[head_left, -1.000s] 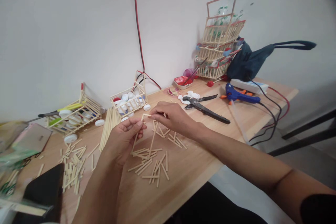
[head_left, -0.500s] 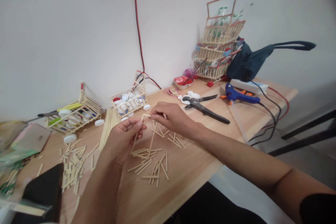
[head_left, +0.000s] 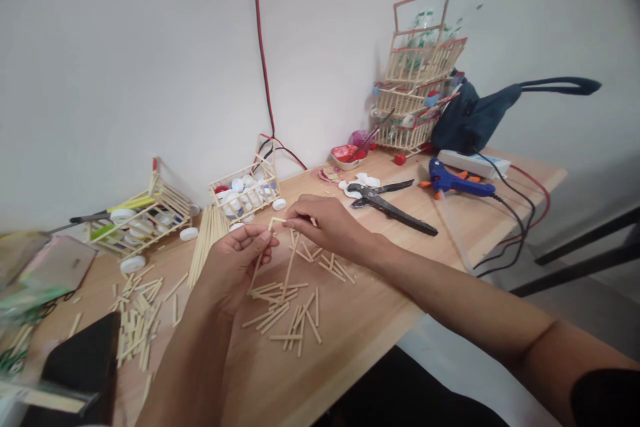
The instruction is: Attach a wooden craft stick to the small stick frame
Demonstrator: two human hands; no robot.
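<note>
Between my hands, above the table, is a thin wooden stick frame (head_left: pixel 289 271) with a corner at its top. My left hand (head_left: pixel 237 260) pinches the frame near that corner, thumb against fingers. My right hand (head_left: pixel 325 221) pinches the other end of the short top stick, its fingertips pressed together. One long side runs down past my left fingers, and another slants down below my right hand. Short cut sticks (head_left: pixel 303 327) lie loosely on the table just under the frame. My fingers partly hide the joints.
On the wooden table (head_left: pixel 350 347) are a blue glue gun (head_left: pixel 457 180), black cutters (head_left: pixel 393 208) and a red paint dish (head_left: pixel 349 157). Stick carts (head_left: pixel 245 190) with bottle caps stand along the wall. Stacked stick baskets (head_left: pixel 415 97) rise at the back right. More short sticks (head_left: pixel 137 320) lie left.
</note>
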